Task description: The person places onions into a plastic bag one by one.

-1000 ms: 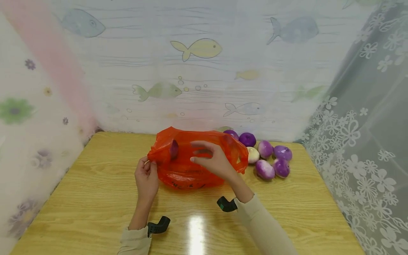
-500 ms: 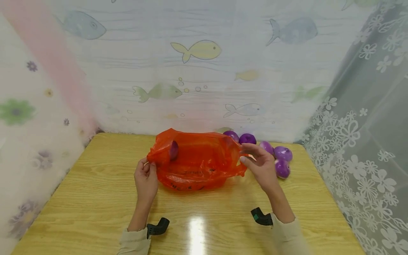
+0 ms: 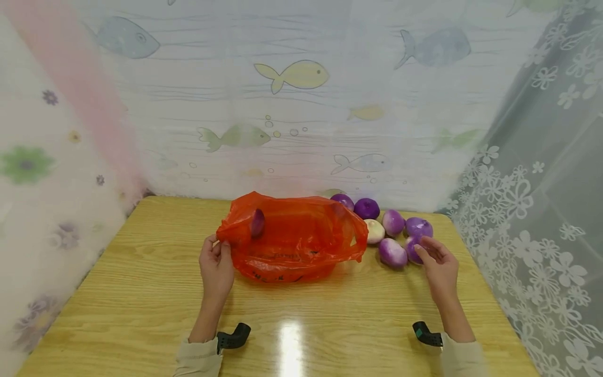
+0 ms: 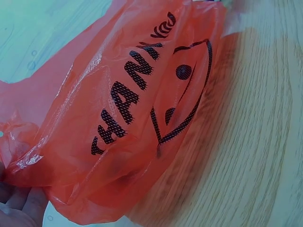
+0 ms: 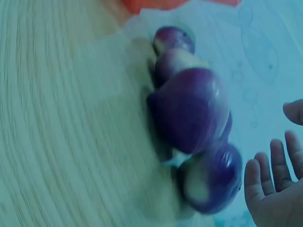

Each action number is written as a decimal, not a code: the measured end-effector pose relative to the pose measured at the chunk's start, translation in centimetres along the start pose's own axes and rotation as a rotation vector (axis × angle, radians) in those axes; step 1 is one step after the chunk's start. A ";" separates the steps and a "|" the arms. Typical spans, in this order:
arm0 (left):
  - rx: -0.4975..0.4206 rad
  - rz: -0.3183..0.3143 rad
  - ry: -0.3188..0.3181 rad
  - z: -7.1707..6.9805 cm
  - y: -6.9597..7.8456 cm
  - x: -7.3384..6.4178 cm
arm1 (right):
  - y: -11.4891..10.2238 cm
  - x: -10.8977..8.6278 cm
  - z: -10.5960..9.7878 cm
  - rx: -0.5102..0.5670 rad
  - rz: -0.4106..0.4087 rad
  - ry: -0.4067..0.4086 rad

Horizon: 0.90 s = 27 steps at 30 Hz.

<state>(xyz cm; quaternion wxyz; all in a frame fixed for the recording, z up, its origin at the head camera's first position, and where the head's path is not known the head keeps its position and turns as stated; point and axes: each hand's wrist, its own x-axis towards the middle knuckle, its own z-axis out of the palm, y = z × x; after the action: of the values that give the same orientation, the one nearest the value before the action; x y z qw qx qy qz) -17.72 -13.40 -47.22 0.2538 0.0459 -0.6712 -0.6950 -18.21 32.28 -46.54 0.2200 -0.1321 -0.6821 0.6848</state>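
My left hand [image 3: 218,269] pinches the left edge of a red plastic bag [image 3: 289,269] that lies wide-mouthed on the table. Inside the bag's left part sits a purple onion [image 3: 257,224]. Black "THANK YOU" lettering [image 4: 125,97] shows on its side in the left wrist view. Over on the right, my right hand [image 3: 442,267] has its fingers spread beside the onion group, thumb and index overlapping a purple onion [image 3: 412,249] in the head view. The right wrist view has that hand [image 5: 279,194] with loose, separated fingers and nothing held, to the side of the onions [image 5: 191,111].
Several more onions cluster right of the bag, among them a whitish one [image 3: 374,231] and a purple-and-white one [image 3: 393,253]. Two dark purple ones, such as this onion [image 3: 366,208], lie near the back edge. A fish-patterned curtain [image 3: 301,131] hangs behind the wooden table [image 3: 151,293].
My right hand has moved from over the bag's mouth rightward, past the bag's right handle, to the onions on the right. The left hand keeps its pinch on the bag.
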 end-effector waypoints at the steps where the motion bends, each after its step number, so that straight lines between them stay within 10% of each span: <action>1: 0.002 0.005 0.001 0.0 0.0 0.0 | 0.2 0.2 -0.4 -0.040 0.014 0.015; 12: 0.010 0.006 -0.012 -0.1 0.0 -0.2 | 1.4 1.8 -1.7 -0.390 0.197 -0.082; 27: 0.022 0.004 0.023 -0.3 0.5 -0.3 | 2.5 2.2 -1.9 -0.423 0.256 -0.216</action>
<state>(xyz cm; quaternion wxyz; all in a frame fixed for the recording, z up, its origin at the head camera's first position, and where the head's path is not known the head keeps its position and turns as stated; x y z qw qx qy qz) -17.25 -13.51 -46.85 0.2626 0.0552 -0.6758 -0.6865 -19.50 35.08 -48.80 0.0249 -0.1864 -0.8073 0.5594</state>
